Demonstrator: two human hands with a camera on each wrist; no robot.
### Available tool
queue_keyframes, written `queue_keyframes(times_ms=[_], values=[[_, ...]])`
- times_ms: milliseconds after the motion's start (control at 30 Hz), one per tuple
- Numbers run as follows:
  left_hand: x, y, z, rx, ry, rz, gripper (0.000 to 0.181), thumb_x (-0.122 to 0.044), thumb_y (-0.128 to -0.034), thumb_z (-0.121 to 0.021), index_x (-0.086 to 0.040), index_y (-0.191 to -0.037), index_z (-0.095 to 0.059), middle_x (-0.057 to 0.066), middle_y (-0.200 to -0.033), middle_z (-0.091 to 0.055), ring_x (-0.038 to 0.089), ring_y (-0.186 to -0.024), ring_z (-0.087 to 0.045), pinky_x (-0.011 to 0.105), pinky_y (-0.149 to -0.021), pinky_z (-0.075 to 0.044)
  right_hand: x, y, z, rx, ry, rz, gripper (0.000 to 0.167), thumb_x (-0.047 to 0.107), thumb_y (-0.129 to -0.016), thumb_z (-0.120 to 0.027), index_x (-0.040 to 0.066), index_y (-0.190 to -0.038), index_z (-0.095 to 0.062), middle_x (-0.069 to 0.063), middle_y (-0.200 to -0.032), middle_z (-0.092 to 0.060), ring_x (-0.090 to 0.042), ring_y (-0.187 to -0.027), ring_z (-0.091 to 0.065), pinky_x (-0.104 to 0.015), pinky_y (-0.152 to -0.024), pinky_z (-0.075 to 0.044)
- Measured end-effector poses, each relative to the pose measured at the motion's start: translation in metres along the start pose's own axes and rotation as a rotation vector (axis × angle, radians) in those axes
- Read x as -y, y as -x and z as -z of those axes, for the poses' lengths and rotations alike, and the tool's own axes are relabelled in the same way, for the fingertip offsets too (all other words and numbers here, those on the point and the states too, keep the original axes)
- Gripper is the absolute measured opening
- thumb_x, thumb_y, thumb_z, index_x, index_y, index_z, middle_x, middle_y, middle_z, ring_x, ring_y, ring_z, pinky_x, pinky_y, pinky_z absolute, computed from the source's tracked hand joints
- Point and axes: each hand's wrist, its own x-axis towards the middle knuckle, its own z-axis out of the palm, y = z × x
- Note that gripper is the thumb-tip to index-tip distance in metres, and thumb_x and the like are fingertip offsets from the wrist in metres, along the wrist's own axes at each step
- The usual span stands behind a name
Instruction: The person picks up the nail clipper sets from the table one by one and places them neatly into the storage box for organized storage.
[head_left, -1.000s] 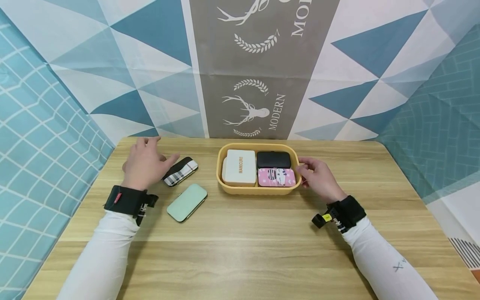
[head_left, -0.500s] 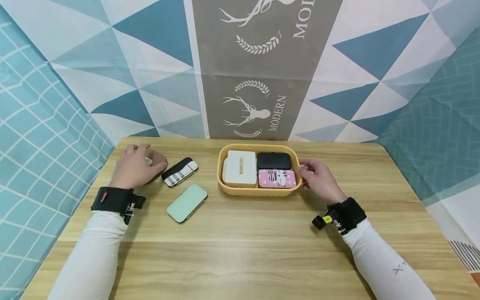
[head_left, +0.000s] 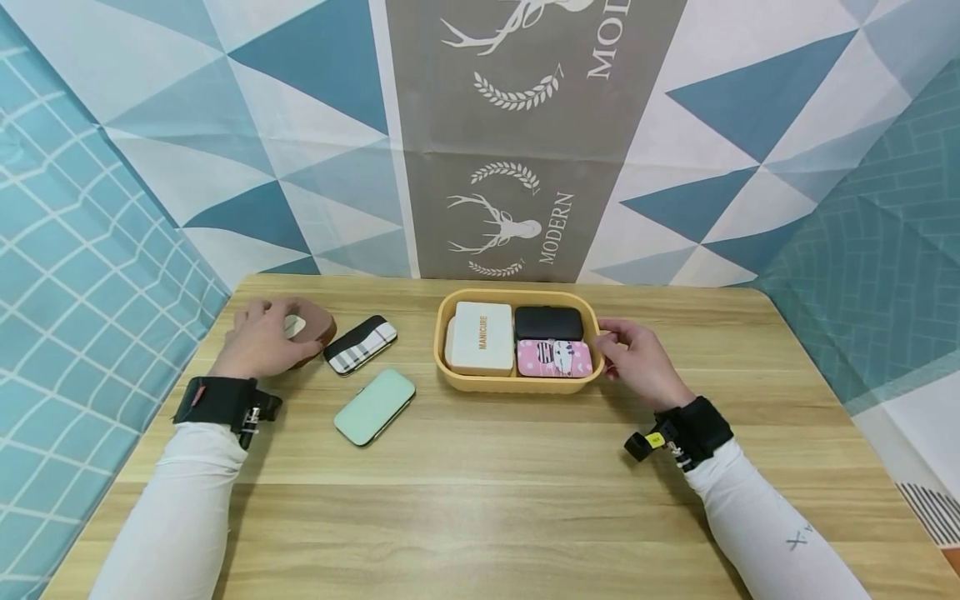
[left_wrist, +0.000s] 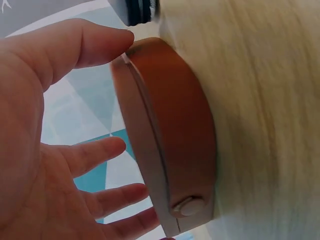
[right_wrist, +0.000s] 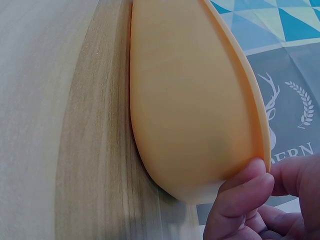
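A brown case [head_left: 318, 323] with a pale patch lies at the table's back left. My left hand [head_left: 258, 340] is over its left part; in the left wrist view the thumb of my left hand [left_wrist: 65, 125] meets one end of the brown case [left_wrist: 175, 120], its other fingers spread and loosely extended along the top. My right hand [head_left: 637, 358] pinches the right rim of a yellow basket [head_left: 517, 383]. The right wrist view shows thumb and fingers of my right hand [right_wrist: 260, 205] on the rim of the basket [right_wrist: 190, 100].
The basket holds a white MANICURE box [head_left: 482, 337], a black case [head_left: 548, 322] and a pink cat case [head_left: 555, 358]. A plaid case [head_left: 361, 344] and a mint-green case [head_left: 374, 407] lie between the brown case and the basket. A patterned backdrop [head_left: 517, 125] stands behind.
My left hand has moved left and down from beside the plaid case to the brown case, more of which now shows. My right hand has stayed on the basket's rim.
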Motion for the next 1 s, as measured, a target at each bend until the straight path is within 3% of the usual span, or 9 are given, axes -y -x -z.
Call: queue_keyframes(times_ms=[467, 1000], values=[[0.006, -0.001, -0.002, 0.039, 0.016, 0.012, 0.092, -0.039, -0.0938, -0.076, 0.003, -0.162, -0.031, 0.047, -0.152, -0.022, 0.066, -0.135, -0.02, 0.076, -0.1, -0.031, 0.001, 0.0, -0.001, -0.003, -0.006, -0.004, 0.048, 0.018, -0.11, -0.056, -0.003, -0.154, -0.049, -0.02, -0.113, -0.054, -0.027, -0.078, -0.06, -0.028, -0.064, -0.055], [0.012, -0.005, -0.006, 0.037, 0.005, 0.018, 0.098, -0.042, -0.0897, -0.08, 0.002, -0.163, -0.03, 0.047, -0.147, -0.025, 0.064, -0.131, -0.023, 0.073, -0.092, -0.039, 0.0, -0.001, 0.0, -0.006, -0.033, -0.016, 0.047, 0.018, -0.11, -0.057, -0.001, -0.152, -0.051, -0.019, -0.112, -0.056, -0.023, -0.075, -0.06, -0.029, -0.063, -0.055]])
